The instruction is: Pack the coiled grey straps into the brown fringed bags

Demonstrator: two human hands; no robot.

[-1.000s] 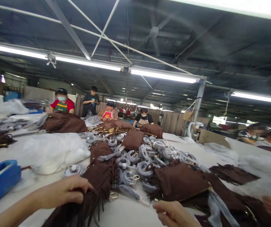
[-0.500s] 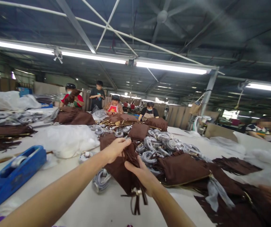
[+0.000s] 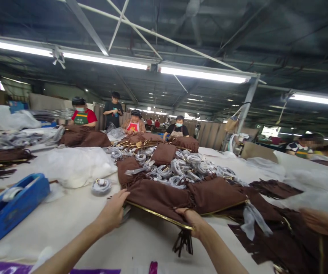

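A brown suede-look fringed bag (image 3: pixel 158 193) lies spread between my hands, its gold zipper edge facing me. My left hand (image 3: pixel 112 211) is closed on the bag's left corner. At the other end of the zipper, my right hand (image 3: pixel 194 222) grips the edge, with the thumb side over the fabric. A dark tassel (image 3: pixel 183 242) hangs below my right hand. Just behind the bag lie several coiled straps (image 3: pixel 178 167) in clear wrapping. Another brown bag (image 3: pixel 218 196) touches it on the right.
A blue tape dispenser (image 3: pixel 15 209) stands at the left. White plastic wrap (image 3: pixel 78 165) and one wrapped strap coil (image 3: pixel 101 186) lie beyond my left arm. More brown bags (image 3: pixel 286 239) lie at the right, where another person's hand (image 3: pixel 318 221) touches them. Several people sit or stand across the table.
The bag has gone from hanging bunched and narrow to stretched out sideways with its zipper edge toward me. My left hand has moved left and down; my right hand slightly right.
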